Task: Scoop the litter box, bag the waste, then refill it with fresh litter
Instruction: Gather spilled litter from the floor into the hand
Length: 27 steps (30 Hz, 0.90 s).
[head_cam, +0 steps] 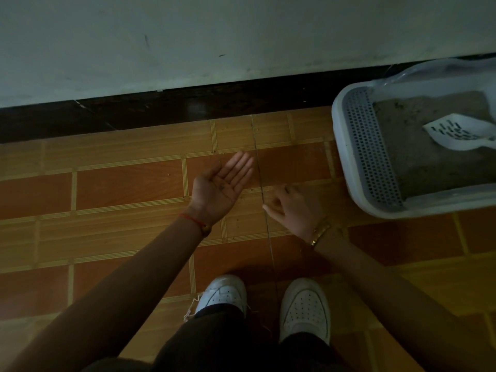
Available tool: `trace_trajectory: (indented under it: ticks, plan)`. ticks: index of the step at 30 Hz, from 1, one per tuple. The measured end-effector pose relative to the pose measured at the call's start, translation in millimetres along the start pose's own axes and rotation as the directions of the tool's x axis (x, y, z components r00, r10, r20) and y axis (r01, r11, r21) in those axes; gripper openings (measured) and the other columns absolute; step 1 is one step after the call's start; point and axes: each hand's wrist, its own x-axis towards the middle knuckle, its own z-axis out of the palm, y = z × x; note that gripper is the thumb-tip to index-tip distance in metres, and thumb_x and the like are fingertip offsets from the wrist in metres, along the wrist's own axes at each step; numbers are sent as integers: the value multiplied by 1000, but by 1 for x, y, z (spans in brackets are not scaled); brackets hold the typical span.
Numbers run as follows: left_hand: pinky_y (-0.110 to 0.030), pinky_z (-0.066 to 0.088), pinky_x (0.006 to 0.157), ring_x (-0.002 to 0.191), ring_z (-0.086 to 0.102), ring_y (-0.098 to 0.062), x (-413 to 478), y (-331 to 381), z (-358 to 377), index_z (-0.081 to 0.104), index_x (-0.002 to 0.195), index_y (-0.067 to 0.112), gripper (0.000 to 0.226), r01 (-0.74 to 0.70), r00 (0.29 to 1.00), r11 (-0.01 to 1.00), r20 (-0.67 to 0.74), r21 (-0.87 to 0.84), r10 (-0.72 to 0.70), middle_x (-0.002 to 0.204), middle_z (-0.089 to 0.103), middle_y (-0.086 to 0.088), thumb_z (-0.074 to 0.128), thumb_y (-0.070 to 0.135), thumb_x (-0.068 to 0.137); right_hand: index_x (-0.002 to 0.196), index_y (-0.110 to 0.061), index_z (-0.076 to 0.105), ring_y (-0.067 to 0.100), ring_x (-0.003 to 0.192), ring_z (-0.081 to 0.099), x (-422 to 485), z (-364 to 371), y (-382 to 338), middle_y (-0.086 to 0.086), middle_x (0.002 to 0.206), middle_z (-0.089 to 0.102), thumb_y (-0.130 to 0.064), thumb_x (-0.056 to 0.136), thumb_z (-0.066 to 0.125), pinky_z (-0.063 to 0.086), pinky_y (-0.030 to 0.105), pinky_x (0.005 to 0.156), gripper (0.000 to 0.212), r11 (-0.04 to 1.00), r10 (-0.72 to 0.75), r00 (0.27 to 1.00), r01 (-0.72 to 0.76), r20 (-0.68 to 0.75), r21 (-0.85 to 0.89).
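Box (340,135) untouched. Left hand (222,186) was palm up, fingers straight, a few dark specks (222,187) on it, nothing gripped. Right hand (295,210) had fingers curled over floor (120,183); couldn't tell if pinching anything. Box sat far right by wall (188,36), scoop (456,132) lying on litter (429,170). Scoop likely light, stiff plastic: take its handle (489,139).

A home's floor edge, I'd say.
I see wood-pattern tiles (128,183), a scuffed pale wall (188,36), and a litter box (429,205) far right.
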Motion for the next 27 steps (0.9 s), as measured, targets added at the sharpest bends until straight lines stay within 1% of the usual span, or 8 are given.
trace_trajectory:
  ticks: [2, 6, 11, 14, 17, 19, 23, 27]
  plan:
    - [-41, 42, 110, 126, 57, -32, -1, -1, 1, 63, 121, -7, 50, 1, 1000, 1000, 4, 8, -1, 133, 60, -21, 26, 23, 106, 109, -16, 56, 27, 82, 62, -9, 1, -3, 9, 91, 65, -66, 85, 41, 52, 38, 66, 57, 985, -25, 999, 28, 23, -169]
    - [-41, 48, 104, 122, 60, -32, 0, -2, 2, 66, 117, -7, 53, 14, 1000, 1000, 19, 18, -14, 131, 61, -21, 24, 24, 106, 85, -14, 66, 22, 62, 60, -12, -2, -12, 7, 68, 63, -49, 75, 73, 47, 30, 54, 37, 921, -123, 984, 66, -126, -384]
    - [-40, 47, 106, 125, 58, -31, -2, -3, 7, 63, 120, -7, 50, 11, 1000, 999, 25, 37, -12, 132, 61, -21, 26, 23, 104, 83, -10, 68, 22, 56, 58, -6, 5, -15, 6, 61, 60, -22, 60, 86, 47, 29, 54, 31, 874, -274, 954, 195, -119, -446]
    - [-39, 46, 105, 124, 59, -32, -3, -4, 9, 63, 118, -8, 50, 13, 1000, 999, 16, 40, -14, 131, 62, -21, 25, 22, 104, 80, -8, 69, 19, 52, 58, -3, 3, -18, 4, 57, 60, -17, 57, 86, 46, 27, 53, 30, 867, -322, 936, 229, -145, -443]
    - [-40, 46, 105, 123, 59, -32, -4, -5, 8, 62, 120, -8, 51, 8, 1000, 998, 1, 57, -8, 131, 62, -22, 25, 22, 105, 77, -9, 67, 17, 48, 54, -3, 4, -17, 2, 54, 57, -17, 67, 82, 43, 27, 50, 20, 875, -340, 922, 237, -187, -422]
    - [-40, 46, 105, 123, 60, -33, -4, -5, 7, 61, 123, -8, 51, 9, 1000, 999, -17, 52, -8, 131, 61, -22, 25, 23, 106, 74, -10, 62, 18, 48, 53, -4, 1, -15, 1, 54, 54, -16, 78, 73, 39, 28, 49, 13, 903, -335, 903, 225, -270, -367]
    - [-39, 47, 102, 119, 63, -32, -5, -9, 8, 60, 124, -6, 49, 37, 999, 997, -30, 73, -35, 130, 62, -21, 26, 25, 105, 75, -10, 60, 14, 52, 49, 0, -31, -33, 1, 59, 54, -19, 91, 54, 36, 26, 54, 20, 952, -305, 800, 231, -518, -203]
    - [-33, 44, 105, 119, 63, -27, -4, -15, 14, 60, 125, -4, 50, 86, 996, 988, -18, 125, -85, 130, 63, -18, 25, 26, 105, 86, -8, 63, 14, 60, 54, 10, -64, -57, 3, 68, 60, -25, 94, 51, 41, 24, 57, 22, 932, -352, 793, 347, -497, -105]
